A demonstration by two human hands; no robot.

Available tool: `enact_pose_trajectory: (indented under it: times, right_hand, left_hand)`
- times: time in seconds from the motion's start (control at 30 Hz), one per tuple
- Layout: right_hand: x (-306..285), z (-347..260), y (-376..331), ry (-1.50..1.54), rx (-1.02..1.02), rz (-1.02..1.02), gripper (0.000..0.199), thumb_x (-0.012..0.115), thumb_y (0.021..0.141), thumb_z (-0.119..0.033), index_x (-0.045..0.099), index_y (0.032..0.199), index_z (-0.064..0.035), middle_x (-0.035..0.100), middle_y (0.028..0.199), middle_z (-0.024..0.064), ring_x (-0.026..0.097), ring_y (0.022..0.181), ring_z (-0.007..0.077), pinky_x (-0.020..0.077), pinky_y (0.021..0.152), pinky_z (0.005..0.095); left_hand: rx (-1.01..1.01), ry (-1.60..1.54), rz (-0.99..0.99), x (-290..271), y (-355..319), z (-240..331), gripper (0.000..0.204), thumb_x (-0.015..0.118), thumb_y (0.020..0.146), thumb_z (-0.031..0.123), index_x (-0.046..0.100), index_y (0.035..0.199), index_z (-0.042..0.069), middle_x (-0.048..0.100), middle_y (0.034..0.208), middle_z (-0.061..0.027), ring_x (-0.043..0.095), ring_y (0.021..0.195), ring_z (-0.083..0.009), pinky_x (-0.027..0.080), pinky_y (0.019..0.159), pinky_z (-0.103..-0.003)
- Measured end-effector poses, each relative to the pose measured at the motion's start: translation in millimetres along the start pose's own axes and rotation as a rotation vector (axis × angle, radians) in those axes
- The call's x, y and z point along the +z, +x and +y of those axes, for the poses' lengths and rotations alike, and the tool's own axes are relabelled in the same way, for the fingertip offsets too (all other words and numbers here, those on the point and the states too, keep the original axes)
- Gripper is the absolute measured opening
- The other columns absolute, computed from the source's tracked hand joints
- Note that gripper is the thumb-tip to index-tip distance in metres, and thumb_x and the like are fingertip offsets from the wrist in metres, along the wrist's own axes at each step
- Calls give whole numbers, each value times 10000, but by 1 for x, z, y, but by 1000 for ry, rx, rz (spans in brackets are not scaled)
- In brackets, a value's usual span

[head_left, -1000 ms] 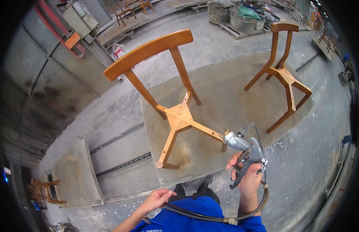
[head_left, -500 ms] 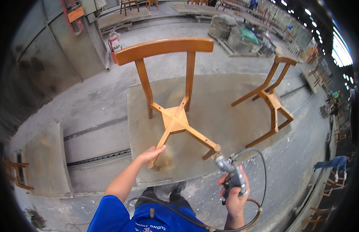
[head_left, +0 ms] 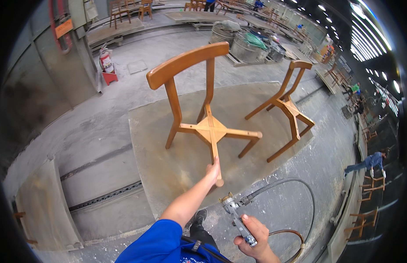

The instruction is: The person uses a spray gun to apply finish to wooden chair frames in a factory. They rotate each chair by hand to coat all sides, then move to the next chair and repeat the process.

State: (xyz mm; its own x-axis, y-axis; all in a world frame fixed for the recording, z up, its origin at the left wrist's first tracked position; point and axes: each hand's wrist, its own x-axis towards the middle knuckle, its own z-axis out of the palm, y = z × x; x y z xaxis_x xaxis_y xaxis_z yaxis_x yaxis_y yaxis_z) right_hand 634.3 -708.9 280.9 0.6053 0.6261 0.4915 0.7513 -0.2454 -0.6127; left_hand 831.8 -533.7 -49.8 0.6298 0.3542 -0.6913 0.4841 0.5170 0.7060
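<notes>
A seatless wooden chair frame with a curved backrest and crossed seat rails stands on a flat grey-brown board. Wrapped round the near end of one rail, beside the front leg, is my left hand. My right hand grips a metal spray gun by its handle, lower right of the chair and apart from it. A dark hose loops from the gun. To the right, a second seatless chair frame stands on the same board.
A chain track runs along the floor at left, near another board. A fire extinguisher stands by a metal wall. Covered drums sit at the back. At far right a person bends over a chair frame.
The near chair has turned, its held leg swinging to the right along with my left hand. My right hand has drawn the spray gun down and away from the chair. The whole view has shifted.
</notes>
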Motion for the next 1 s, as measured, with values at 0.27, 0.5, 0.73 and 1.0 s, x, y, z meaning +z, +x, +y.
enact_pose_trajectory:
  times: [0.27,0.5,0.73,1.0]
  right_hand:
    - [13,-29,-21,15,155,76,686,755,897,-438,552,1360,26,716,932,197,723,780,304,571,696,358]
    - [15,-67,7,-76,-139,33,748,764,872,-476,496,1388,-5,696,959,215,709,741,328,575,590,349]
    - [30,-98,35,-50,-310,60,747,805,827,-472,518,1373,-51,675,975,198,707,743,319,578,586,345]
    - [58,-137,53,-145,-260,37,686,867,746,-364,624,1331,-103,676,946,152,695,758,268,551,561,299]
  left_hand:
    - [-55,215,-430,-110,31,-16,807,457,993,666,366,1518,60,599,1377,-205,590,1239,-356,464,1034,-522]
    - [-250,365,141,-379,12,-183,498,550,1005,374,529,1373,39,662,1036,-145,675,835,-282,558,628,-442]
    - [-621,323,503,-557,-93,-281,410,506,991,394,634,1150,38,700,938,-201,693,775,-357,543,584,-526]
    - [-451,356,156,-529,-67,-257,492,463,1028,388,495,1342,10,686,1141,-231,696,941,-355,561,746,-515]
